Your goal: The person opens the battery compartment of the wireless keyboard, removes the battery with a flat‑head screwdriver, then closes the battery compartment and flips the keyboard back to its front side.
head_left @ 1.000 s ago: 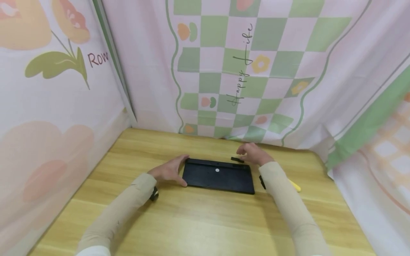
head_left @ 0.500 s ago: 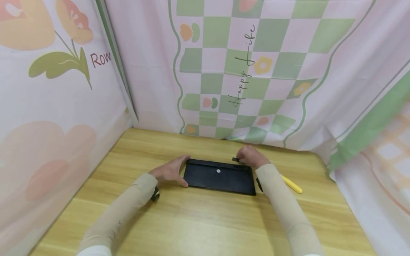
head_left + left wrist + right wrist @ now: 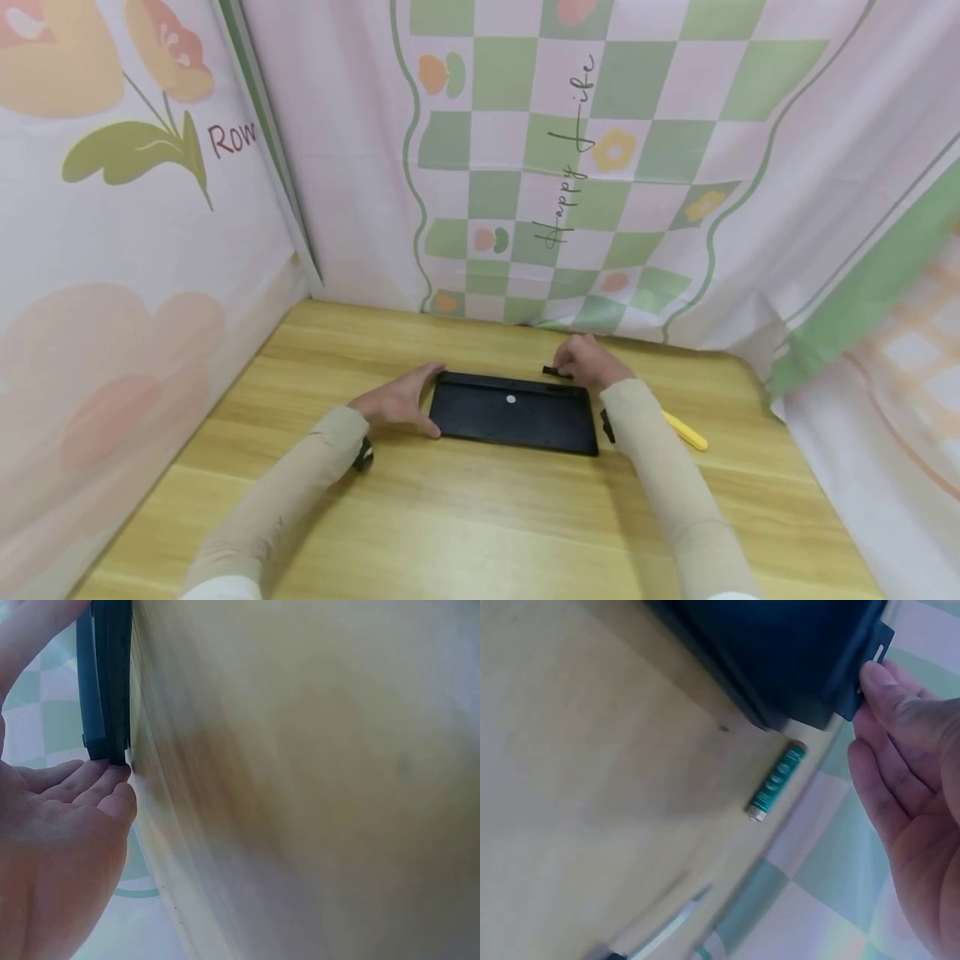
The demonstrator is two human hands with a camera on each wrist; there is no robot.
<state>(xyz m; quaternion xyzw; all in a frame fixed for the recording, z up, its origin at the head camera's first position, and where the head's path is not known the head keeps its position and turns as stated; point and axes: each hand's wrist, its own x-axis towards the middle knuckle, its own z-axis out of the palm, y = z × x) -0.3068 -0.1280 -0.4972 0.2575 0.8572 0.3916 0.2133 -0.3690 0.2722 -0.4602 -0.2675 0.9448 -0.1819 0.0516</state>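
Observation:
A black keyboard (image 3: 517,425) lies face down on the table, its underside up, with a round white sticker. My left hand (image 3: 397,404) grips its left end, thumb at the near corner and fingers at the far one; in the left wrist view the fingertips touch the keyboard's edge (image 3: 109,682). Just past the keyboard's far right corner, my right hand (image 3: 588,362) pinches a small black battery cover (image 3: 555,372) between thumb and fingers. The right wrist view shows this cover (image 3: 870,671) at the keyboard's edge. A green battery (image 3: 777,780) lies beside the keyboard.
To the right of my right forearm is a yellow-handled tool (image 3: 685,431); its thin metal shaft (image 3: 671,925) appears in the right wrist view. A checkered curtain (image 3: 517,200) hangs along the table's back edge, and a printed curtain (image 3: 112,250) stands at the left.
My right hand shifts slightly about the battery cover, its fingers closing more on it, and stays by the far right corner. The left hand and keyboard hold their place.

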